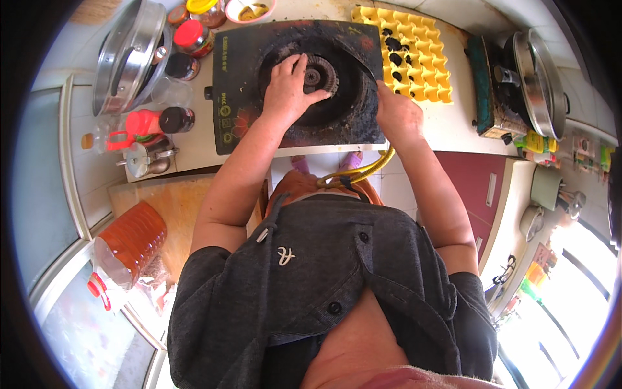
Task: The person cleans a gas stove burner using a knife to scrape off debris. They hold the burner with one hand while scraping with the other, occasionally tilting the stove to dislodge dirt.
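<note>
A black single-burner gas stove lies before me on the counter, its top grimy and partly crusted. My left hand rests over the round burner at its centre, fingers spread and thumb at the burner's right edge. In my right hand, at the stove's right side, is the handle of a knife-like tool. Its thin dark blade points up and left across the stove's recessed ring. The handle is mostly hidden in my fist. Beside the stove, a yellow egg tray carries several black crusty flakes.
Several jars, a metal pot and a metal jug crowd the left. At the right stands another stove with a metal pan. A yellow hose hangs below the counter's front edge. A large plastic jug stands lower left.
</note>
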